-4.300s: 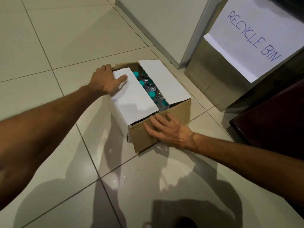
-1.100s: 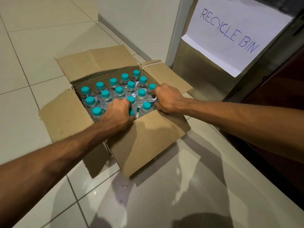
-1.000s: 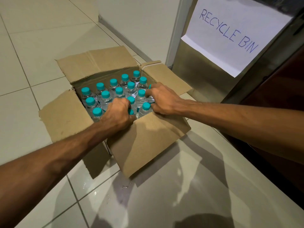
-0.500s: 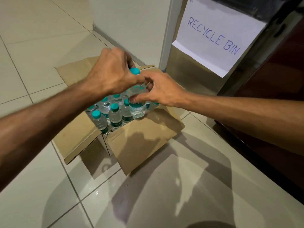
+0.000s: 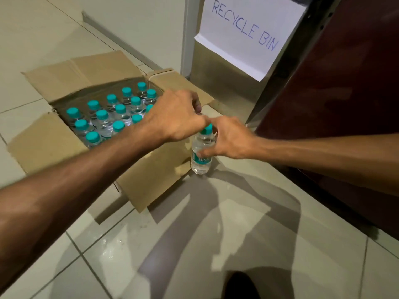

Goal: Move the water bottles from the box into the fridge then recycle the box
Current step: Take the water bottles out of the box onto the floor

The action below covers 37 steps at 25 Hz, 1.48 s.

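An open cardboard box (image 5: 49, 143) sits on the tiled floor with its flaps spread out. Inside stand several clear water bottles with teal caps (image 5: 101, 115). One more water bottle (image 5: 201, 156) is upright just right of the box's front corner, its base at the floor. My right hand (image 5: 231, 141) grips its body from the right. Fingers closed, my left hand (image 5: 174, 117) reaches across the box and sits at its cap, hiding part of it.
A steel bin (image 5: 216, 83) with a paper sign reading "RECYCLE BIN" (image 5: 244, 33) stands just behind the box. A dark maroon panel (image 5: 345, 83) fills the right side. A white wall (image 5: 140, 24) runs behind. Water drops (image 5: 114, 244) spot the tiles in front.
The box flaps were opened, then both hands lifted one bottle out of the box. It has since moved right and down to the floor beside the box's front corner.
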Tool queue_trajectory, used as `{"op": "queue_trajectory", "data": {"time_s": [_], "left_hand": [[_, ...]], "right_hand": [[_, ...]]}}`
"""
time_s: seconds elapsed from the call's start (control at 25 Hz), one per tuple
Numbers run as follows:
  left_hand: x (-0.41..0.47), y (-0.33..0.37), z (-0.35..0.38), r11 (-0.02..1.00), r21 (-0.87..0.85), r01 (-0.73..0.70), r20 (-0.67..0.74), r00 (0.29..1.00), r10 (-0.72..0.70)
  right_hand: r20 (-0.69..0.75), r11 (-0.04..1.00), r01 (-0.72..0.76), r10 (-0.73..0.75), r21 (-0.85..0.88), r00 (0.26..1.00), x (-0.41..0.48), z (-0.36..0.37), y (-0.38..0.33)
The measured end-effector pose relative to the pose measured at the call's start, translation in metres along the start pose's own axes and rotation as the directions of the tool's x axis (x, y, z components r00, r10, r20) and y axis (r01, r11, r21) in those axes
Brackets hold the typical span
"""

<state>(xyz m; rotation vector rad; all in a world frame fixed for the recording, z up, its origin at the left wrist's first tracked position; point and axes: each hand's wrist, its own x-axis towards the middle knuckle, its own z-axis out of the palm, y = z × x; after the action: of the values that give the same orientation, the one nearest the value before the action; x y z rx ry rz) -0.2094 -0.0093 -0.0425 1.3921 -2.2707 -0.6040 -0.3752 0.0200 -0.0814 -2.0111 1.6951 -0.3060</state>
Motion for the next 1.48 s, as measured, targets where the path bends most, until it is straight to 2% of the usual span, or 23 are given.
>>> {"op": "queue_trajectory", "data": {"time_s": [0.44,0.64,0.88,1.0,1.16,1.24,1.36,1.48], "left_hand": [[-0.005,-0.082,0.025,0.98,-0.045,0.192,-0.018,0.981,-0.193],[-0.002,-0.1,0.027,0.982,-0.046,0.186,-0.086,0.978,-0.189],[0.004,-0.114,0.033,0.982,-0.03,0.184,-0.102,0.977,-0.186],[0.009,-0.123,0.035,0.975,0.046,0.216,-0.124,0.97,-0.209],[0.024,-0.127,0.037,0.964,0.13,0.233,-0.013,0.972,-0.234],[0.034,-0.123,0.039,0.965,0.156,0.21,0.056,0.974,-0.22],[0.047,-0.119,0.043,0.967,0.156,0.2,0.127,0.967,-0.22],[0.053,-0.119,0.044,0.961,0.182,0.208,0.147,0.961,-0.236]], "right_hand": [[0.045,0.995,-0.085,0.083,0.042,0.995,0.045,0.073,0.056],[0.013,0.993,-0.078,0.078,0.085,0.997,0.057,0.076,0.059],[0.02,0.993,-0.052,0.05,0.104,0.999,0.056,0.074,0.06],[0.042,0.996,-0.053,0.05,0.074,0.998,0.056,0.073,0.062],[0.129,0.996,-0.091,0.088,0.016,0.988,0.057,0.056,0.057],[0.074,0.997,-0.072,0.072,0.006,0.995,0.052,0.044,0.053],[-0.087,0.997,0.067,-0.07,-0.044,0.994,0.04,0.028,0.046],[-0.146,0.988,0.142,-0.151,-0.065,0.978,0.036,0.021,0.041]]}}
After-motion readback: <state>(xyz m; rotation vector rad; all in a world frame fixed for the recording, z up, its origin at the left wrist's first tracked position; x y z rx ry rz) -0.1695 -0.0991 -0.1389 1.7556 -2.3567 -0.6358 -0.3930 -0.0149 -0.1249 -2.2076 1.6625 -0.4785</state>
